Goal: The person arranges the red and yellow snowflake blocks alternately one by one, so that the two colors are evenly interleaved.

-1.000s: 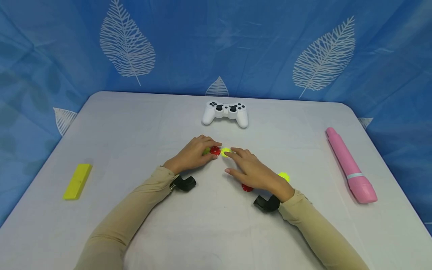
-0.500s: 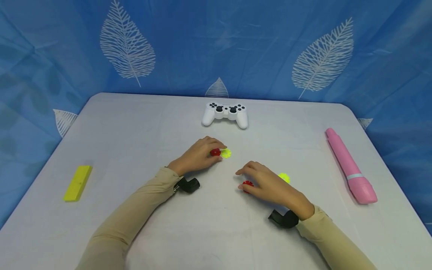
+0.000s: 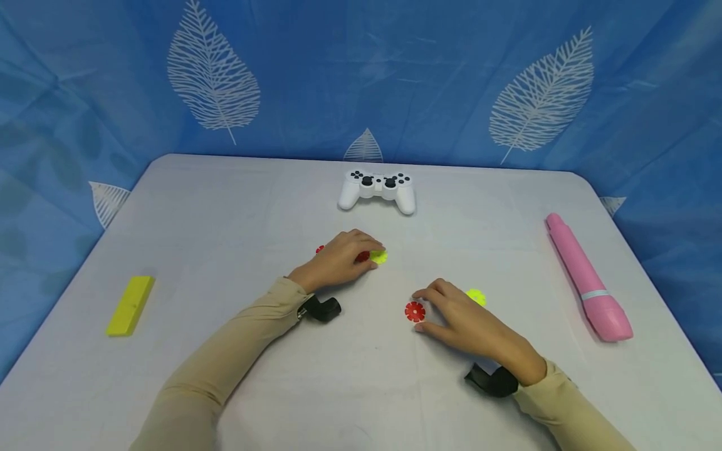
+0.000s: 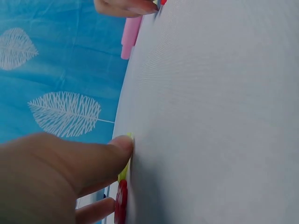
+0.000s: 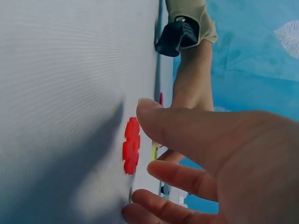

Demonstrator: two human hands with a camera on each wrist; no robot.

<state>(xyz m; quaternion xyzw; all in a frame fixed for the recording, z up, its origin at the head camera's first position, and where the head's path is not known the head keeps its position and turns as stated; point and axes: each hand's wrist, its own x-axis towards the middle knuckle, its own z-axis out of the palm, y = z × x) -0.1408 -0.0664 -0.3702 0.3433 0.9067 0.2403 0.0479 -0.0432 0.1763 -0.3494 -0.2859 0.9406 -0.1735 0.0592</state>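
Observation:
My left hand [image 3: 340, 258] curls over a row of notched interlocking building discs on the table. Its thumb and index finger hold the edges of the yellow disc [image 3: 379, 257] at the row's right end. Beside that lies a red disc [image 3: 363, 256], partly under the fingers; another red disc [image 3: 320, 249] peeks out behind the hand. My right hand [image 3: 465, 318] spreads thumb and fingers around a separate red disc [image 3: 415, 312]. In the right wrist view a gap shows between this red disc [image 5: 131, 146] and the thumb. A second yellow disc [image 3: 476, 297] lies just beyond the right hand.
A white game controller [image 3: 376, 190] lies at the back of the white table [image 3: 254, 200]. The yellow block [image 3: 130, 305] is at the left, and a pink flashlight-shaped object [image 3: 588, 279] at the right. Blue leaf-print cloth [image 3: 372, 75] hangs behind.
My right hand has drawn back from the row toward the lower right and now surrounds the lone red disc. My left hand has slid slightly right along the row, uncovering a red disc behind it.

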